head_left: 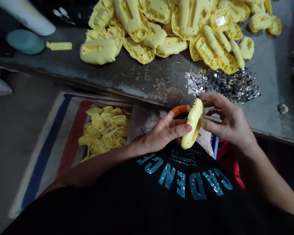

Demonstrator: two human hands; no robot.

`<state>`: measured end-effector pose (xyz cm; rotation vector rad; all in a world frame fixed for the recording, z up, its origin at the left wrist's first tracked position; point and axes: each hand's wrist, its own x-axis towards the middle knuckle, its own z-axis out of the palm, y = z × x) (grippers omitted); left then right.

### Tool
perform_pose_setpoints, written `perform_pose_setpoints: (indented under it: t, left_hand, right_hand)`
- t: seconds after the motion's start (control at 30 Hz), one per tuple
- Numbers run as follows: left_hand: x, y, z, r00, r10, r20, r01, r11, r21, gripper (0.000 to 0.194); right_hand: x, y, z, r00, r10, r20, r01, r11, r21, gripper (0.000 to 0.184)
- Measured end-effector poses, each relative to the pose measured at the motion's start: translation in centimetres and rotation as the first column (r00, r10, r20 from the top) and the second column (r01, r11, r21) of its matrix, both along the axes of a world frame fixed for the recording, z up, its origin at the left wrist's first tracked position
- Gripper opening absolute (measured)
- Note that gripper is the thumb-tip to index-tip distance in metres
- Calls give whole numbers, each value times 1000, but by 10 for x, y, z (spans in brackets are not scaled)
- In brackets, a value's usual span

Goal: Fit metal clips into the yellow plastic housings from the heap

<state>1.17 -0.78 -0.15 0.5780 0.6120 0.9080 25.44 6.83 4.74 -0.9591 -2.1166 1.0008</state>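
A long yellow plastic shell [193, 122] is held upright on its edge in front of my chest, just off the workbench edge. My left hand [163, 130] grips it from the left, thumb on its near side. An orange covering [181, 110] wraps one finger of that hand. From the right, my right hand [226, 119] pinches the shell, thumb at its side and forefinger near the top end; its other fingers are curled loosely. Beyond the hands, a heap of small shiny metal pieces [222, 85] lies on the bench, close to a pile of yellow plastic shells [159, 36].
The grey workbench [137, 76] runs across ahead of me. At lower left, a striped woven sack [51, 137] lies under a heap of yellow plastic parts [107, 127]. A blue-green oval object [25, 41] and a yellow strip [60, 46] sit at the bench's left.
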Motion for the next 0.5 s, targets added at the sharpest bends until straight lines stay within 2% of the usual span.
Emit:
perform_pose_setpoints:
  t: [0.13,0.27,0.4,0.5]
  left_hand:
    - [-15,-5,-3,990,111,-89,-105,992,71,75]
    - [-32,-9,-1,946,271,-178,-261,962,77,69]
    - [-46,-13,-6,864,450,-227,-440,893,92,58]
    - [-57,-15,-22,799,551,-239,-550,831,77,48]
  right_hand:
    - [-27,1,-10,1000,2,-24,1,992,123,46]
    - [-55,8,-24,998,-4,-70,24,958,287,45]
    - [-87,21,-26,997,49,-66,-19,922,387,50]
    - [-112,27,-23,994,101,-38,-76,907,414,51]
